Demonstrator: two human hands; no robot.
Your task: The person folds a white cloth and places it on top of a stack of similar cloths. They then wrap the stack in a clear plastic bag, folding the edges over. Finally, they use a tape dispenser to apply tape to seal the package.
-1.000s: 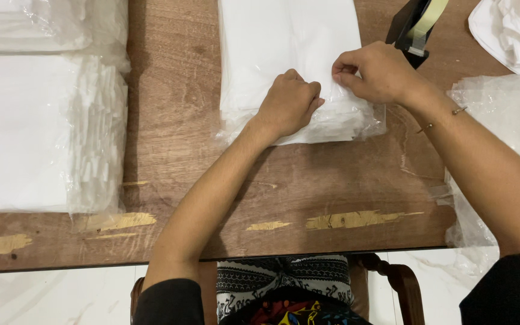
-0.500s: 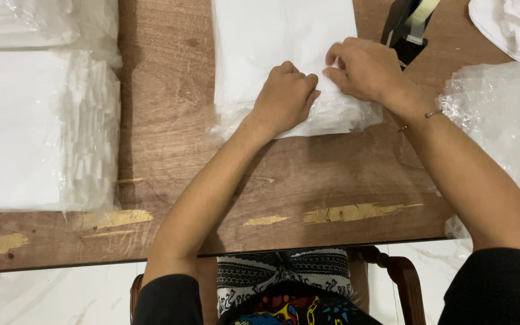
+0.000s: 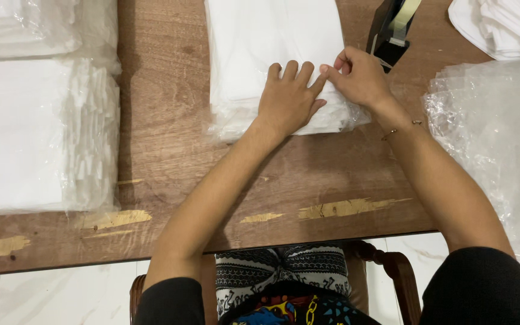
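A folded white cloth in a clear plastic bag (image 3: 260,48) lies on the wooden table (image 3: 170,138) in front of me. My left hand (image 3: 290,99) lies flat on its near right part, fingers spread and pressing down. Just to the right, my right hand (image 3: 359,75) pinches the bag's edge between thumb and fingers at the near right corner. A black tape dispenser (image 3: 392,30) stands just beyond my right hand.
Stacks of bagged white cloths (image 3: 31,126) fill the table's left side. A pile of empty clear bags (image 3: 495,132) lies at the right, with unbagged white cloths (image 3: 507,24) at the far right. The table's near edge shows chipped patches; a chair arm (image 3: 392,265) sits below.
My left hand has opened from a fist and flattened on the bag. My right hand has shifted slightly along the bag's right edge, still pinching.
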